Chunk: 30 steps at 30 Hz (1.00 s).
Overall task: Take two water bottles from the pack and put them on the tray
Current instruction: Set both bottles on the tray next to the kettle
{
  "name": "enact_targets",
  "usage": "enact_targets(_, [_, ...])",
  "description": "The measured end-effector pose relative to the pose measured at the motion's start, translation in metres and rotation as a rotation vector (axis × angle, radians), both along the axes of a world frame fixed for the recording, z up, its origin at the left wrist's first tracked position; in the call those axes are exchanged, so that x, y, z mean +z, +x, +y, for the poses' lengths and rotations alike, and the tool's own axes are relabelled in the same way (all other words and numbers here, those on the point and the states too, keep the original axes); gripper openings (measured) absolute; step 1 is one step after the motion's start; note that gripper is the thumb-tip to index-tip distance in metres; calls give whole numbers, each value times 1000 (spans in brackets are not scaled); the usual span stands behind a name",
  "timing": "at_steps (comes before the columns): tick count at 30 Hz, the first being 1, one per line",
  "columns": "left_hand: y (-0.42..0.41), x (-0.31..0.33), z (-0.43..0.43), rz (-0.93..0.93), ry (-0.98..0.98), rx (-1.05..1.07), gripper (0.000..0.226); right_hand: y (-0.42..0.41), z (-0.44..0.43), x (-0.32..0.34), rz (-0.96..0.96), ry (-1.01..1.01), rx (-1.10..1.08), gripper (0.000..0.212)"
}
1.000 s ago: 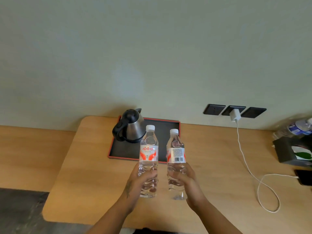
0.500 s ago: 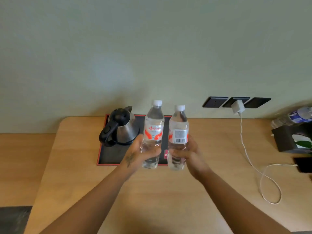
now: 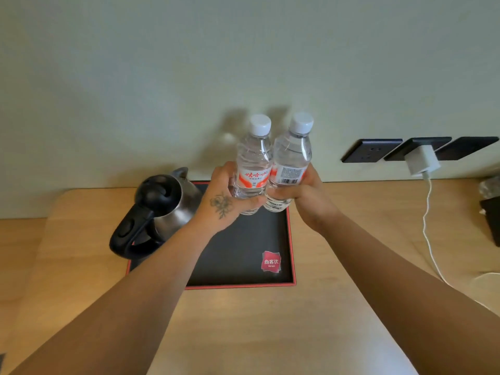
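Note:
Two clear water bottles with white caps and red-and-white labels are held side by side over the back right part of a black tray with a red rim (image 3: 291, 247). My left hand (image 3: 224, 201) grips the left bottle (image 3: 253, 161) around its lower half. My right hand (image 3: 303, 193) grips the right bottle (image 3: 293, 155), which leans slightly right and touches the left one. Their bases sit low over the tray; I cannot tell whether they touch it. The pack is out of view.
A steel kettle with a black lid and handle (image 3: 159, 209) stands on the tray's left part. Black wall sockets (image 3: 370, 150) hold a white charger (image 3: 423, 163) whose cable (image 3: 427, 231) trails over the wooden table (image 3: 270, 334). Dark objects (image 3: 491, 215) sit at the right edge.
Both hands have carried the bottles forward from in front of the tray to above its back right part. The view has moved closer to the table.

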<state>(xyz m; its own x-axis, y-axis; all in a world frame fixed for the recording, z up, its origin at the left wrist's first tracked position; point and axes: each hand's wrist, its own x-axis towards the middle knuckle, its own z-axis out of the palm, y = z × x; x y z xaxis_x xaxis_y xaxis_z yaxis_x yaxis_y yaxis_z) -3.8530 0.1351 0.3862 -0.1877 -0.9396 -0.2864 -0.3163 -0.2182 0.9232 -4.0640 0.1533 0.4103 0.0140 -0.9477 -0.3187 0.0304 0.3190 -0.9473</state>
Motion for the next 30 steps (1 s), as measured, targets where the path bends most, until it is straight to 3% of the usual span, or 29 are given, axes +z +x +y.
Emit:
enact_targets(10, [-16,-47,-15,-57,-113,-3,61,-16,-12,-49,150,69,70,85])
enact_targets(17, [-28,-53,-9,-60,-43,44,103,-20,-11,-69,226,87,83,86])
enact_targets(22, [-24,-71,-8,-130,-62,77,84,-16,-10,-76,287,81,90,90])
enact_targets(25, [-22,-75,-12,-124,-44,59,94,-13,-10,-76,340,64,111,89])
enact_targets(30, [-22,-64,-12,-94,-51,38,93,-17,-10,-55,412,21,179,92])
